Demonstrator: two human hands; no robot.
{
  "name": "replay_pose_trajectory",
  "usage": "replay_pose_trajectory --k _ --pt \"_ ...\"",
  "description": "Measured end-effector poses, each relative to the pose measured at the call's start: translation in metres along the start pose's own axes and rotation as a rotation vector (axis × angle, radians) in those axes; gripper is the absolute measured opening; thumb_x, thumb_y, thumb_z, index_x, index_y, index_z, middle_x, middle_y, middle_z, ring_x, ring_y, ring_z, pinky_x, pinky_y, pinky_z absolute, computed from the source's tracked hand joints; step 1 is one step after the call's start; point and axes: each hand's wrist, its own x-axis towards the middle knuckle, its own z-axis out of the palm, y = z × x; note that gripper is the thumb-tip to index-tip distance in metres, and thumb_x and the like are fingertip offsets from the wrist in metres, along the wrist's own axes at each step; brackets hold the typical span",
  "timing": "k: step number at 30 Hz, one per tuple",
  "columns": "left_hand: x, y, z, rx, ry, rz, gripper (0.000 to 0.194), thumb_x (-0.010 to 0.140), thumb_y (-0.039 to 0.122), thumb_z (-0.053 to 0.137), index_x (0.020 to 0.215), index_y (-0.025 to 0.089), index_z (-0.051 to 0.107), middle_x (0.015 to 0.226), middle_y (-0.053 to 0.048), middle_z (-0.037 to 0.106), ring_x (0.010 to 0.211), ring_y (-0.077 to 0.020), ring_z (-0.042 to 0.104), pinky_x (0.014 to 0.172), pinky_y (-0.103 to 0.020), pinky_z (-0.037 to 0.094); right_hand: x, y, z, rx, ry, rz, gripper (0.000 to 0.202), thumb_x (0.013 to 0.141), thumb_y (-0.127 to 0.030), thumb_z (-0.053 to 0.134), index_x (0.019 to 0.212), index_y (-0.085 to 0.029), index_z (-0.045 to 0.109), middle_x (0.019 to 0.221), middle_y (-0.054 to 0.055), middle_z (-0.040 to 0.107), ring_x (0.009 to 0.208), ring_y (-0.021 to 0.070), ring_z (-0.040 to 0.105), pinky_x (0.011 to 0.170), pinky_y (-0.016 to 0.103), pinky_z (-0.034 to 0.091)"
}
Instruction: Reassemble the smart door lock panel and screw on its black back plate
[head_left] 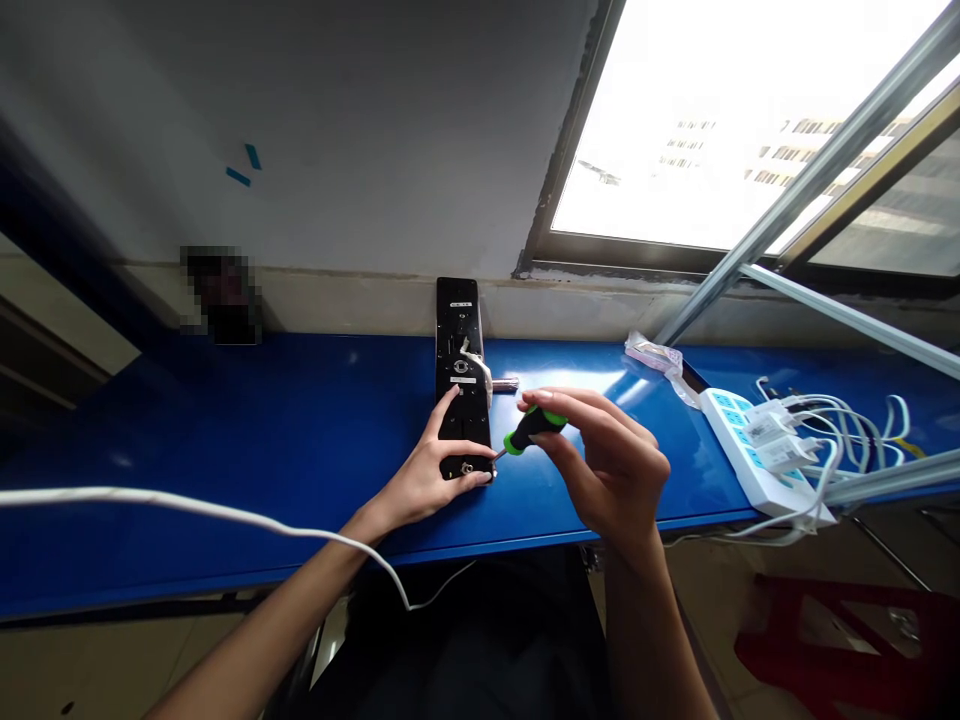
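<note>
A long black panel (459, 320) lies on the blue table, its far end by the wall, with labels, small holes and a white cable bundle on it. My left hand (439, 460) rests on its near part, fingers spread over the surface and along the near edge. My right hand (607, 450) is closed round a black and green screwdriver (534, 428), its tip at the panel's near right corner. Whether the tip sits in a screw is too small to tell. A handle-like metal bar (505, 384) juts from the panel's right side.
A white power strip (750, 460) with chargers and coiled cables lies at the right, near a plastic packet (654, 355) and metal frame bars. A white cable (262, 522) crosses above my left forearm. A red stool (840, 640) stands on the floor.
</note>
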Motion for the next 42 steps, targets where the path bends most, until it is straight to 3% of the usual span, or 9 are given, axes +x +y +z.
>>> replay_pose_trajectory --k 3,8,14,19,25,30,33,36,42 --pt "-0.0002 -0.0011 0.0006 -0.001 0.003 0.0 0.035 0.088 0.052 0.077 0.117 0.033 0.081 0.176 0.012 -0.01 0.163 -0.0382 0.013 0.133 -0.053 0.019 -0.0008 0.0002 0.0009 -0.069 0.081 -0.03 0.043 0.083 -0.015 0.083 0.121 -0.036 0.077 0.099 0.003 0.065 0.086 0.018 0.069 0.071 0.035 0.062" --pt "-0.0004 -0.0001 0.0004 0.002 0.005 -0.001 0.033 0.088 0.051 0.077 0.116 0.034 0.081 0.176 0.013 -0.009 0.163 -0.0378 0.012 0.134 -0.051 0.018 0.0007 0.0005 -0.0008 0.032 -0.108 0.037 0.048 0.103 -0.011 0.05 0.145 -0.03 0.062 0.137 0.011 0.067 0.125 0.027 0.067 0.104 0.052 0.059" --pt "0.0001 -0.0002 -0.0003 0.006 0.006 0.005 0.033 0.088 0.052 0.077 0.115 0.034 0.081 0.176 0.012 -0.009 0.163 -0.0372 0.012 0.134 -0.051 0.018 0.0021 0.0019 -0.0002 -0.082 0.074 -0.034 0.042 0.084 -0.017 0.084 0.12 -0.036 0.078 0.099 0.003 0.068 0.087 0.019 0.07 0.073 0.036 0.065" --pt "0.0011 -0.0016 0.0002 0.014 0.002 0.009 0.034 0.088 0.053 0.077 0.115 0.033 0.082 0.177 0.011 -0.006 0.163 -0.0374 0.013 0.134 -0.053 0.017 0.001 0.0001 -0.0003 0.008 -0.08 0.015 0.047 0.101 -0.012 0.055 0.141 -0.033 0.065 0.132 0.008 0.072 0.12 0.0264 0.071 0.103 0.051 0.061" --pt "0.0008 -0.0009 0.0003 0.02 0.006 0.004 0.034 0.088 0.053 0.077 0.116 0.034 0.081 0.177 0.012 -0.006 0.163 -0.0378 0.011 0.134 -0.051 0.017 -0.0001 0.004 0.0014 -0.074 0.07 -0.031 0.047 0.084 -0.016 0.083 0.125 -0.039 0.075 0.099 0.003 0.066 0.089 0.0187 0.071 0.073 0.035 0.065" --pt "0.0015 0.0014 0.0002 0.015 0.006 -0.007 0.033 0.087 0.052 0.078 0.114 0.033 0.082 0.176 0.013 -0.006 0.163 -0.039 0.011 0.134 -0.052 0.015 0.0035 0.0017 -0.0015 0.009 -0.075 0.002 0.047 0.102 -0.012 0.052 0.141 -0.033 0.065 0.137 0.008 0.07 0.124 0.0269 0.069 0.103 0.051 0.061" --pt "0.0012 0.0009 0.0006 0.006 0.008 -0.001 0.035 0.087 0.054 0.077 0.115 0.033 0.082 0.177 0.013 -0.006 0.163 -0.0394 0.012 0.134 -0.052 0.016 0.004 0.0017 -0.001 -0.009 -0.008 -0.045 0.044 0.092 -0.013 0.073 0.129 -0.036 0.073 0.111 0.004 0.076 0.102 0.0233 0.075 0.086 0.042 0.066" --pt "0.0008 0.0001 0.0009 0.012 0.007 -0.004 0.036 0.088 0.055 0.076 0.116 0.033 0.081 0.176 0.013 -0.007 0.163 -0.039 0.01 0.134 -0.051 0.017 0.0034 0.0018 0.0 -0.075 0.067 -0.039 0.041 0.085 -0.016 0.082 0.12 -0.037 0.078 0.096 0.002 0.066 0.087 0.0181 0.071 0.072 0.034 0.064" --pt "0.0007 -0.0013 0.0013 0.014 0.016 0.013 0.033 0.087 0.051 0.078 0.114 0.032 0.082 0.177 0.011 -0.007 0.163 -0.0399 0.011 0.134 -0.053 0.016 0.005 0.0011 -0.002 0.034 -0.121 -0.004 0.048 0.101 -0.009 0.054 0.142 -0.031 0.064 0.134 0.009 0.072 0.123 0.0267 0.07 0.099 0.048 0.062"
